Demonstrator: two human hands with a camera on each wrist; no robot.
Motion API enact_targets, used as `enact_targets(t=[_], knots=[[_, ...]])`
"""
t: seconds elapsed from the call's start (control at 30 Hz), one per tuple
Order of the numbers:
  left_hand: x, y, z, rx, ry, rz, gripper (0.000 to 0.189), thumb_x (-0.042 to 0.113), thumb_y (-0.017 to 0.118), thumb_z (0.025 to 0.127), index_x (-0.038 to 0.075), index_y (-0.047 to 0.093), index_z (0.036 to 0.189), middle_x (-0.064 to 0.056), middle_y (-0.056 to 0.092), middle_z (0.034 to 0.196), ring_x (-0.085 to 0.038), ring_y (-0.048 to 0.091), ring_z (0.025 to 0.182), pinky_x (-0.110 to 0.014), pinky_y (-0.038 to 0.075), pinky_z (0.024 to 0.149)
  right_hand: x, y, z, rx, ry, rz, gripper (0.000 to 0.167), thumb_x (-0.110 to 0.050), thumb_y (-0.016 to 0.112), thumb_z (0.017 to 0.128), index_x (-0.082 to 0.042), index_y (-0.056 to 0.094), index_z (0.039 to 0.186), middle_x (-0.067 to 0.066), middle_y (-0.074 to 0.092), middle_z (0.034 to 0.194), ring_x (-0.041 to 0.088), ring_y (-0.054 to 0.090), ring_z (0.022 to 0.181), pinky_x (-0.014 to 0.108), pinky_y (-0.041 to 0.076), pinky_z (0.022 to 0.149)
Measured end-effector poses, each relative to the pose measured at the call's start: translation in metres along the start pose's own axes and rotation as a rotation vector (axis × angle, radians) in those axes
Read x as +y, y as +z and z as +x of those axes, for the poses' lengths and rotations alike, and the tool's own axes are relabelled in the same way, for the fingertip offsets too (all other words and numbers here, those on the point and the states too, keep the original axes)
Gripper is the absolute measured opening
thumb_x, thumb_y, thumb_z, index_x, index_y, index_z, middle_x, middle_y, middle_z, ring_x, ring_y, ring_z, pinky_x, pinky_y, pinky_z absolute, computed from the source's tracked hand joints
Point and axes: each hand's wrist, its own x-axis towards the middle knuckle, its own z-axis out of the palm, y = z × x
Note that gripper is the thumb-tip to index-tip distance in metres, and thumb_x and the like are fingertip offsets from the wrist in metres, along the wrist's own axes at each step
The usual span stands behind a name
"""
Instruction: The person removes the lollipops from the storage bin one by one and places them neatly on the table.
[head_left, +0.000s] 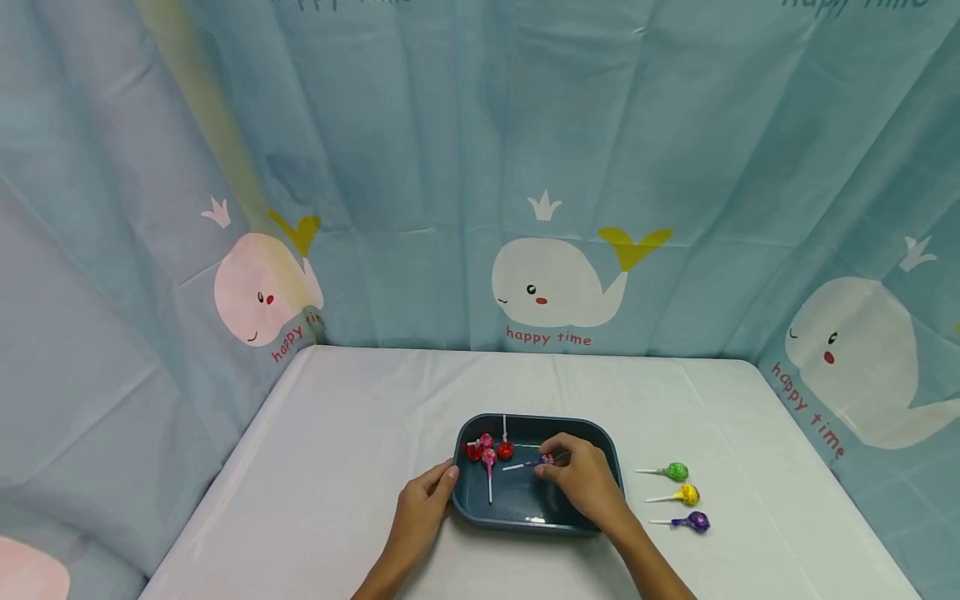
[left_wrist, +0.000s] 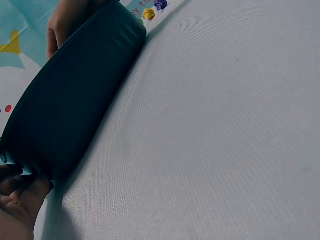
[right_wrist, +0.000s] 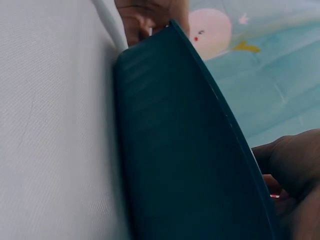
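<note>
A dark blue-green rectangular tray (head_left: 517,504) stands on the white table. At its left end my left hand (head_left: 422,507) grips the wall, thumb at the rim and fingers against the outside; the left wrist view shows those fingers (left_wrist: 31,197) at the tray's lower corner. Inside the tray, my right hand (head_left: 587,479) pinches a purple lollipop (head_left: 547,459) by its head, the white stick pointing left. Red lollipops (head_left: 506,451) and pink lollipops (head_left: 489,457) lie together in the tray's left part. In the right wrist view the tray wall hides most of the right fingers.
Right of the tray, a green lollipop (head_left: 677,472), a yellow lollipop (head_left: 687,495) and a purple-wrapped lollipop (head_left: 698,522) lie in a column on the white cloth (head_left: 337,442), sticks pointing left. A blue curtain (head_left: 420,275) with whale prints hangs behind the table and along both sides.
</note>
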Motion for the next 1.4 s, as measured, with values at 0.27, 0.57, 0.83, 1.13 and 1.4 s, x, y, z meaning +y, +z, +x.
enact_targets(t=[0.27, 0.57, 0.83, 1.13, 1.4], knots=[[0.000, 0.000, 0.001, 0.006, 0.000, 0.007, 0.050, 0.032, 0.058, 0.111, -0.007, 0.062, 0.143, -0.020, 0.071, 0.135, -0.019, 0.070, 0.100, -0.018, 0.058, 0.074, 0.000, -0.009, -0.006, 0.034, 0.025, 0.033, 0.021, -0.018, 0.087, 0.089, -0.015, 0.079, 0.108, -0.003, 0.074, 0.097, 0.017, 0.071, 0.092, 0.043, 0.062, 0.084], [0.001, 0.001, 0.000, 0.010, -0.014, 0.022, 0.051, 0.033, 0.058, 0.111, -0.006, 0.062, 0.143, -0.019, 0.071, 0.135, -0.020, 0.069, 0.099, -0.019, 0.057, 0.073, 0.001, -0.018, -0.013, 0.056, 0.076, 0.040, 0.021, -0.019, 0.088, 0.089, -0.016, 0.080, 0.108, -0.005, 0.074, 0.095, 0.015, 0.069, 0.094, 0.040, 0.058, 0.086], [0.000, 0.001, 0.001, 0.018, -0.015, 0.026, 0.051, 0.032, 0.058, 0.111, -0.007, 0.062, 0.143, -0.017, 0.074, 0.129, -0.017, 0.068, 0.092, -0.019, 0.056, 0.071, 0.006, -0.028, -0.021, 0.073, 0.100, 0.061, 0.023, -0.021, 0.087, 0.090, -0.017, 0.080, 0.111, -0.002, 0.076, 0.102, 0.017, 0.070, 0.098, 0.046, 0.059, 0.093], [0.002, 0.001, 0.001, 0.008, -0.028, 0.039, 0.050, 0.033, 0.057, 0.111, -0.005, 0.061, 0.144, -0.012, 0.075, 0.104, -0.013, 0.061, 0.078, -0.020, 0.052, 0.065, 0.010, -0.043, -0.032, 0.110, 0.114, 0.092, 0.025, -0.018, 0.086, 0.091, -0.015, 0.079, 0.114, 0.002, 0.076, 0.104, 0.018, 0.069, 0.098, 0.026, 0.061, 0.087], [0.003, 0.001, 0.000, 0.011, -0.017, 0.015, 0.051, 0.032, 0.058, 0.111, -0.007, 0.061, 0.144, -0.012, 0.074, 0.110, -0.014, 0.061, 0.077, -0.021, 0.051, 0.063, 0.016, -0.054, -0.040, 0.137, 0.139, 0.109, 0.029, -0.016, 0.088, 0.089, -0.009, 0.079, 0.116, 0.004, 0.075, 0.103, 0.020, 0.068, 0.097, 0.018, 0.060, 0.084]])
